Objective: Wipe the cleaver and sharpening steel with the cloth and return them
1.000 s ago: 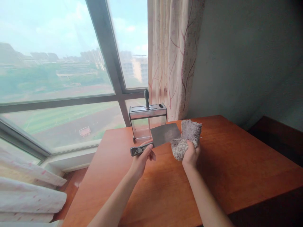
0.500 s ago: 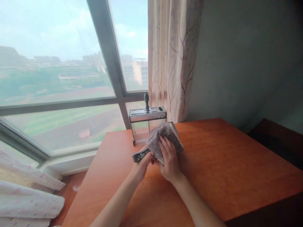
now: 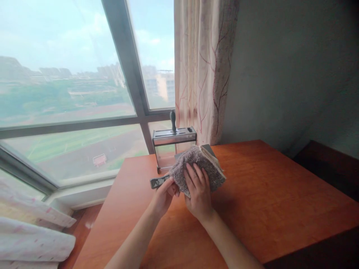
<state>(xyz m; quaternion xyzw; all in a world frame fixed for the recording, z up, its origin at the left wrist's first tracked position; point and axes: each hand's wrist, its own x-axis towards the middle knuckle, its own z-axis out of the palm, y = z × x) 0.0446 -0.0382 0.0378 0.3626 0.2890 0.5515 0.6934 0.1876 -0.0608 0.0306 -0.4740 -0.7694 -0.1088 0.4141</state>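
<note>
My left hand grips the dark handle of a cleaver and holds it flat above the wooden table. Almost all of the blade is hidden under a fluffy grey cloth; only a corner shows at the far side. My right hand presses the cloth onto the blade, fingers spread over it. Just behind, by the window, stands a clear knife holder with a metal top and one dark handle sticking up from it.
A large window fills the left and a patterned curtain hangs behind the knife holder. A grey wall is on the right, with a darker piece of furniture beside the table. Pale bedding lies at the lower left.
My right hand has brought the cloth from beside the blade onto it and now covers it. The cleaver has shifted slightly left in my left hand.
</note>
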